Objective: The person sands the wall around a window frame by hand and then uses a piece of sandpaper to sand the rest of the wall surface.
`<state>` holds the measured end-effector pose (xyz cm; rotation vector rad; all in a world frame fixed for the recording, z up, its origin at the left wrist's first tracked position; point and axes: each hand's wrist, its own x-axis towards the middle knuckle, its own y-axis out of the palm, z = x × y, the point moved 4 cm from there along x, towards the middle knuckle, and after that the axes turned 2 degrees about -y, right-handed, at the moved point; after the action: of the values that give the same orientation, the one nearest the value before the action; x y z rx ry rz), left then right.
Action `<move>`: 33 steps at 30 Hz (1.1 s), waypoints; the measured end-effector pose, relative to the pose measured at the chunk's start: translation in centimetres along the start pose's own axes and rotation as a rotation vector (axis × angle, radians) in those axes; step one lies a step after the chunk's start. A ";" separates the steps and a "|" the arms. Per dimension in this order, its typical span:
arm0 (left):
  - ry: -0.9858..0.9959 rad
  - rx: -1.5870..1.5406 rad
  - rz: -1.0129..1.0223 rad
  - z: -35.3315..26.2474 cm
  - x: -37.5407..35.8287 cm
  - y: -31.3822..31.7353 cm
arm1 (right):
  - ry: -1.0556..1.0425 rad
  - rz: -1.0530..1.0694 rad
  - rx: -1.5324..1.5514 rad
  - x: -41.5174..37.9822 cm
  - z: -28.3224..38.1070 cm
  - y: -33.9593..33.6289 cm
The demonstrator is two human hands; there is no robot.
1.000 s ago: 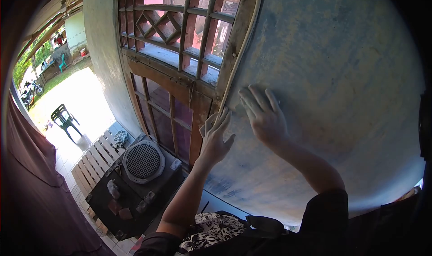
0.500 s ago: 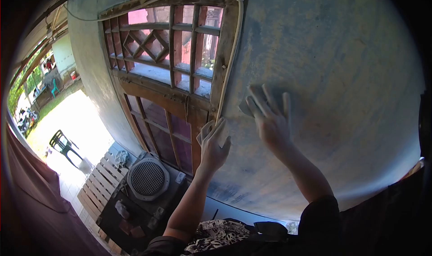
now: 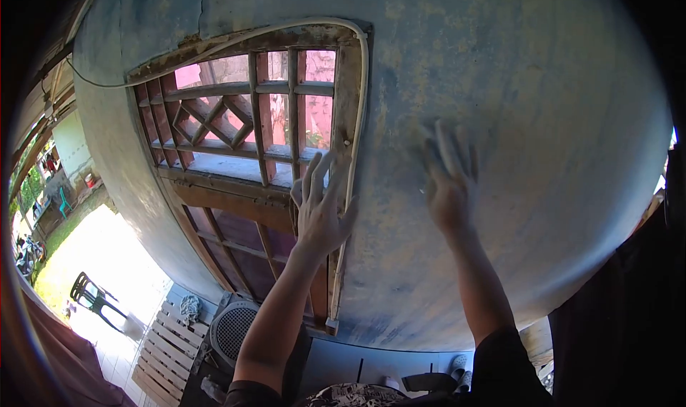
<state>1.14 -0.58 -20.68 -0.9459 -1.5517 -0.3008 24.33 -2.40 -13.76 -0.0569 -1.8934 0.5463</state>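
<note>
Up against the blue-grey wall (image 3: 529,171), my right hand (image 3: 451,182) has its fingers stretched upward, smeared by motion. A thin dark-grey sheet (image 3: 423,151), apparently sandpaper, shows blurred beside and under those fingers; most of it is hidden. My left hand (image 3: 319,210) is open with fingers spread, in front of the wooden window frame (image 3: 349,114) and near the pale cable (image 3: 362,100). I see nothing in it. Both hands look whitish with dust.
Below stand a round-grilled speaker (image 3: 234,330) and a slatted wooden pallet (image 3: 168,350). A dark green chair (image 3: 96,296) stands outside at left. Footwear (image 3: 459,366) lies on the floor at bottom right. Dark cloth (image 3: 61,353) hangs at left.
The view has tilted upward, so the window sits lower. My right hand has shifted rightward along the wall. My left hand has moved up, its fingers now more spread.
</note>
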 end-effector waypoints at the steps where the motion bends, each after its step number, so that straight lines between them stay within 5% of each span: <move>1: 0.009 -0.006 0.006 0.1 1.7 -0.1 | 0.092 -0.147 -0.086 0.7 -2.0 -1.2; 5: 0.133 0.051 -0.070 -0.2 4.9 3.5 | 0.133 -0.330 -0.205 2.8 -4.4 -4.1; 12: 0.239 0.018 -0.288 1.0 4.4 5.5 | 0.087 -0.305 -0.174 4.6 -2.4 -0.6; 16: 0.252 -0.061 -0.317 1.5 4.0 5.4 | -0.044 0.013 0.047 -0.9 3.8 4.0; 19: 0.258 -0.056 -0.337 1.7 3.9 5.6 | -0.156 0.115 -0.095 -3.4 3.5 3.6; 23: 0.237 -0.037 -0.356 1.7 3.8 5.7 | 0.161 -0.412 -0.012 0.3 -2.7 -1.5; 26: 0.239 -0.053 -0.365 1.7 3.7 5.8 | 0.245 -0.509 -0.060 0.1 -4.3 -2.2; 28: 0.250 -0.046 -0.364 1.7 3.6 5.8 | 0.158 -0.442 -0.091 -1.4 -1.7 0.0; 30: 0.249 -0.044 -0.366 1.8 3.6 5.9 | 0.100 -0.130 -0.024 -2.9 1.4 2.0; 33: 0.266 -0.055 -0.364 1.7 3.4 5.9 | 0.214 -0.271 -0.158 -6.0 -0.1 0.7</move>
<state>4.34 5.67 -19.84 -0.6298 -1.4667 -0.7018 26.63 -3.50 -19.24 0.0367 -1.6972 0.1968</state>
